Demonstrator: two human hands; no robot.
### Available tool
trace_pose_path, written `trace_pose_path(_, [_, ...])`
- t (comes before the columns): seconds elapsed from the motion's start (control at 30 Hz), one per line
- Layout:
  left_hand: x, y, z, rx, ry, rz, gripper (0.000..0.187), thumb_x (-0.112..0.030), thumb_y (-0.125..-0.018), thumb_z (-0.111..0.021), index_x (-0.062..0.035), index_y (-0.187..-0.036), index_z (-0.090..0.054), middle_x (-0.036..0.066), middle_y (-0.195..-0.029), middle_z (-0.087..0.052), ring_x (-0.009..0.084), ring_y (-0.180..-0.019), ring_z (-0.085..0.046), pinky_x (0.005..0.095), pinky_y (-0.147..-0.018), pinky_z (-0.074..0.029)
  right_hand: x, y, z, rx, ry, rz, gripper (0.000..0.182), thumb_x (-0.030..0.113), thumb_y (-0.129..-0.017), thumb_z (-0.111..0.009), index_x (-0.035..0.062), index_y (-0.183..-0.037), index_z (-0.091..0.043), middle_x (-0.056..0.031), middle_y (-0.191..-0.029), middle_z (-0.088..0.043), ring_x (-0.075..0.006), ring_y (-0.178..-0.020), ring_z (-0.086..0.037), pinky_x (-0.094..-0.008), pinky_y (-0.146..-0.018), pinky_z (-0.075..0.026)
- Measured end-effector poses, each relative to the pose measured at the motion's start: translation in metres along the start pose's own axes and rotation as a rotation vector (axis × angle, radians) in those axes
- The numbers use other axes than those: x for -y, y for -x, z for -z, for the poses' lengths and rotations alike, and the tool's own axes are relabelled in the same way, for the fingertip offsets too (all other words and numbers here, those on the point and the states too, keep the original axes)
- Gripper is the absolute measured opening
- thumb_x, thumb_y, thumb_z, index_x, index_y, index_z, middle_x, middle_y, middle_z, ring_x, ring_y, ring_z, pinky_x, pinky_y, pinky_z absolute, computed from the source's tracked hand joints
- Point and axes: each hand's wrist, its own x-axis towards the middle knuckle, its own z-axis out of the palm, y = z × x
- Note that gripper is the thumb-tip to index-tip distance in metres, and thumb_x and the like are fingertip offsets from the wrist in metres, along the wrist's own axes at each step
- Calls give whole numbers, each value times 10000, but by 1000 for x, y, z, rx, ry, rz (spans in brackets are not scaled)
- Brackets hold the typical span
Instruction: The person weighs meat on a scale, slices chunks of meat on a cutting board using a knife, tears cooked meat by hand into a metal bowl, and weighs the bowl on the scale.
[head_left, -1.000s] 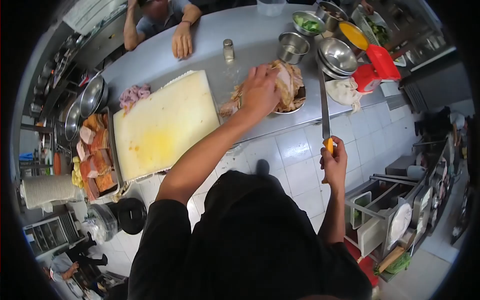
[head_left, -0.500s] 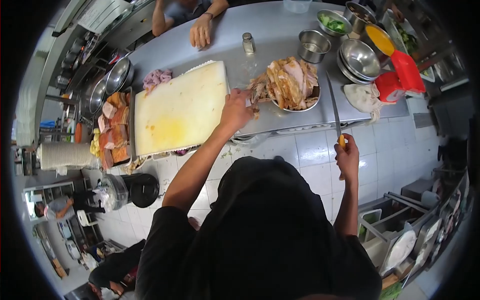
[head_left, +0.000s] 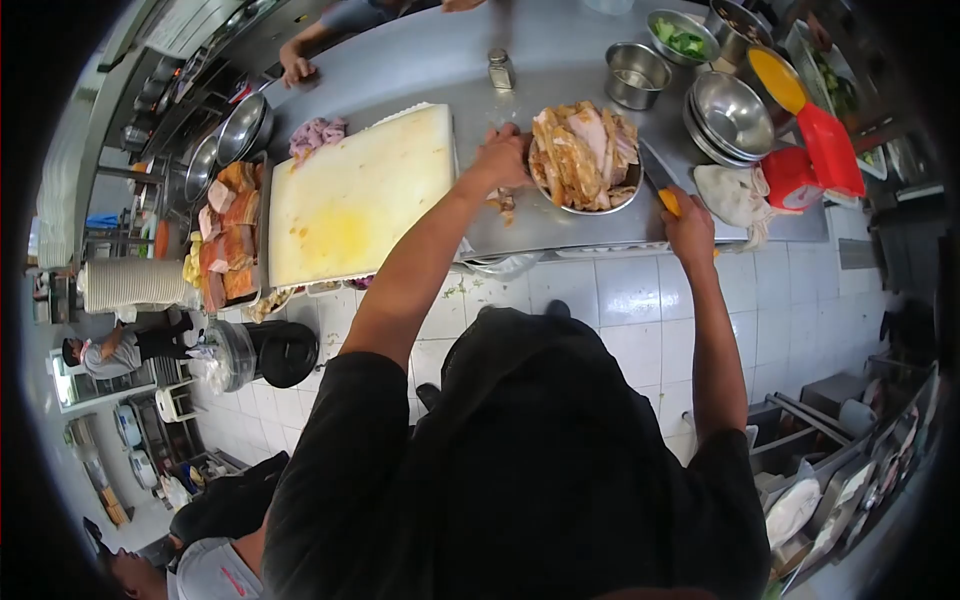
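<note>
Sliced cooked meat (head_left: 583,150) is heaped in a round metal bowl (head_left: 592,211) on the steel counter. My left hand (head_left: 502,160) is at the bowl's left side with its fingers stretched out, close against the rim; whether it touches cannot be made out. My right hand (head_left: 690,228) grips a knife (head_left: 670,200) by its yellow handle, and the blade lies low beside the bowl's right edge. Small meat scraps (head_left: 505,203) lie on the counter just below my left hand. To the left is a large white cutting board (head_left: 365,195) with a yellow stain.
A tray of meat chunks (head_left: 228,240) stands left of the board. At the right are an empty metal pot (head_left: 637,76), stacked bowls (head_left: 733,110), a cloth (head_left: 730,192) and a red container (head_left: 795,178). A shaker (head_left: 500,70) stands behind; a co-worker's hand (head_left: 297,68) is across the counter.
My left hand has moved right and up to the bowl's side, and the loose meat there is gone from view. My right hand has brought the knife forward beside the bowl. The co-worker's hands shifted.
</note>
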Motion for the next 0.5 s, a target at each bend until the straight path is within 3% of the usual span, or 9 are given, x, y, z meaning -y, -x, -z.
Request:
trace_pose_path(0.13, [10,-1,-9,-138,58,-22,438,-160,-653,-752,-148,-1083,-664,112,-1139,-569,322,-1089,-514,454,-905,-458,2,-1,3,-97,77,47,409,48,-739,-656,74,-1146,-619,-188,-958,-631,-393,-897,-598,-463,-793,-473])
trace_pose_path(0.23, [22,-8,-18,-177,134,38,301,-122,-649,-732,-101,-944,-678,140,-1060,-596,344,-964,-568,433,-840,-481,14,6,14,-138,5,3,387,39,-750,-649,49,-1136,-621,-193,-976,-634,-388,-907,-599,-453,-799,-474])
trace_pose_path(0.33, [34,-1,-16,-413,353,-24,266,-59,-627,-722,-64,-883,-649,122,-925,-624,314,-869,-600,384,-810,-486,21,17,20,-149,-131,-47,378,55,-761,-675,41,-1136,-628,-199,-994,-640,-369,-890,-613,-422,-778,-486])
trace_pose_path(0.43, [34,8,7,-456,671,107,277,39,-648,-689,-22,-907,-611,65,-907,-622,167,-818,-581,292,-740,-485,20,23,20,-141,-262,-129,393,61,-754,-703,41,-1139,-630,-176,-954,-651,-306,-833,-633,-380,-725,-497])
trace_pose_path(0.5, [24,13,38,-401,765,223,265,64,-668,-657,-20,-915,-607,31,-910,-608,123,-830,-555,261,-732,-476,24,27,20,-122,-376,-219,387,57,-754,-710,39,-1133,-632,-156,-931,-657,-254,-800,-632,-343,-701,-497])
